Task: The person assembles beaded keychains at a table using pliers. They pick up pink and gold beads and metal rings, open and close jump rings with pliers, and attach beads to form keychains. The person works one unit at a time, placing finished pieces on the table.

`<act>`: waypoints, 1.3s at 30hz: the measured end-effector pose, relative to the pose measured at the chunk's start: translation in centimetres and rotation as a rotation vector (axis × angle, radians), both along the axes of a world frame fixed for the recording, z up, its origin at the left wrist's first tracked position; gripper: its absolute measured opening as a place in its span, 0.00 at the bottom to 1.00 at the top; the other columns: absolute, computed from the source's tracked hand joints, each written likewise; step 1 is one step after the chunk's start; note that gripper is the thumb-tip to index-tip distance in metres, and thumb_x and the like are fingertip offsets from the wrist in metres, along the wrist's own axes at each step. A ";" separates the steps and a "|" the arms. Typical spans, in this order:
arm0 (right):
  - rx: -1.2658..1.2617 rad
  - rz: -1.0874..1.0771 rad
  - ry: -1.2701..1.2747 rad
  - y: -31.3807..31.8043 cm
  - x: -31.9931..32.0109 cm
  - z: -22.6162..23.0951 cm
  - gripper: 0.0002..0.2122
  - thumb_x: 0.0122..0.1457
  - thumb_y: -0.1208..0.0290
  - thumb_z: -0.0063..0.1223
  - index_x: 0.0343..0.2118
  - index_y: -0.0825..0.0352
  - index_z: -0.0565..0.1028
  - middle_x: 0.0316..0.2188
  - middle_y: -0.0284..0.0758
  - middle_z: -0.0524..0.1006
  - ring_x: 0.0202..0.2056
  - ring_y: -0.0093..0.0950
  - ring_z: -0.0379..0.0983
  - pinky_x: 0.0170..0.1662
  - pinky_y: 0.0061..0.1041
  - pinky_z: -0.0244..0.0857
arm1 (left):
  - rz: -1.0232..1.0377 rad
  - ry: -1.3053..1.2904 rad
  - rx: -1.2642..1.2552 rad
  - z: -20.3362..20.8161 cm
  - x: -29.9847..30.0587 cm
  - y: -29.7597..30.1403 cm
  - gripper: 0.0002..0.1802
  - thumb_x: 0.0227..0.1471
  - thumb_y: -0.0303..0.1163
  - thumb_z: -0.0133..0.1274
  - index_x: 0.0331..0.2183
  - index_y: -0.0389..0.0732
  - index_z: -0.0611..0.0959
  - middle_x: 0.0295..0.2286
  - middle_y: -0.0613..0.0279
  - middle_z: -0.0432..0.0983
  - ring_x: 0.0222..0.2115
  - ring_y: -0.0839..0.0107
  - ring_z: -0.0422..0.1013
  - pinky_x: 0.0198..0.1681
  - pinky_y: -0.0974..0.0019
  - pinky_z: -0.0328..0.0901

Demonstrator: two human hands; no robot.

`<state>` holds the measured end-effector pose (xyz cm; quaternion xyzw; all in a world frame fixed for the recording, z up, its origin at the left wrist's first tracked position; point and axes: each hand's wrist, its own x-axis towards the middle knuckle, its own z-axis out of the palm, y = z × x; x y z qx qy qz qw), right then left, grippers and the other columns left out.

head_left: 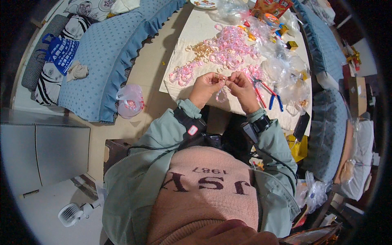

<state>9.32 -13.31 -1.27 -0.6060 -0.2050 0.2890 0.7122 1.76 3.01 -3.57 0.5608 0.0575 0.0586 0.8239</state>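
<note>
Above the near edge of the table, my left hand (204,90) and my right hand (243,90) meet with their fingertips pinched together. Between them hangs a small loop of clear pink beads (221,96), its upper end hidden by my fingers. A bit of gold-coloured metal shows at the fingertips; its exact shape is too small to tell. Just beyond my hands lies a heap of pink beaded loops (230,47), with gold-coloured rings (200,50) at its left side. Right of my right hand rest red-handled pliers (259,92) and blue-handled pliers (277,101).
Clear plastic bags (286,67) crowd the table's right side. A black phone-like slab (301,123) lies at its right edge. Blue covered sofas (108,61) flank the table, and a pink-filled plastic bag (130,101) stands on the floor to the left.
</note>
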 end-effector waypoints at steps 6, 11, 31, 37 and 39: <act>0.083 -0.035 0.198 0.1 -0.7 -0.1 0.06 0.61 0.75 0.55 0.36 0.58 0.68 0.25 0.19 0.66 0.24 0.10 0.57 0.26 0.12 0.51 | 0.032 -0.058 0.165 -0.1 -0.1 -0.2 0.11 0.58 0.27 0.57 0.42 0.35 0.80 0.36 0.64 0.80 0.34 0.81 0.73 0.36 0.75 0.69; 0.107 -0.076 0.298 0.2 -1.4 0.1 0.06 0.60 0.77 0.53 0.37 0.59 0.69 0.23 0.19 0.62 0.21 0.12 0.53 0.23 0.14 0.47 | 0.065 -0.094 0.158 0.2 -0.3 -0.6 0.09 0.58 0.27 0.58 0.41 0.34 0.81 0.35 0.64 0.81 0.33 0.82 0.73 0.34 0.75 0.69; 0.096 0.005 0.374 -1.9 -2.2 -0.1 0.10 0.60 0.77 0.53 0.44 0.61 0.71 0.30 0.21 0.70 0.24 0.11 0.59 0.25 0.13 0.50 | 0.159 -0.276 0.618 0.9 -1.4 -1.4 0.04 0.47 0.20 0.60 0.30 0.35 0.84 0.27 0.59 0.76 0.29 0.70 0.72 0.33 0.69 0.66; 0.188 -0.106 0.443 -1.6 -2.9 -1.3 0.11 0.58 0.81 0.51 0.42 0.61 0.69 0.29 0.23 0.71 0.22 0.11 0.60 0.22 0.12 0.50 | 0.154 -0.260 0.622 0.6 -1.7 -1.8 0.05 0.48 0.19 0.62 0.31 0.35 0.84 0.31 0.62 0.77 0.32 0.74 0.74 0.36 0.71 0.69; 0.187 -0.127 0.483 -1.4 -3.0 -1.6 0.11 0.58 0.81 0.50 0.42 0.61 0.70 0.28 0.22 0.71 0.21 0.11 0.60 0.22 0.12 0.51 | 0.164 -0.270 0.643 0.5 -1.8 -1.7 0.05 0.47 0.18 0.62 0.31 0.35 0.84 0.31 0.62 0.78 0.32 0.73 0.74 0.37 0.71 0.69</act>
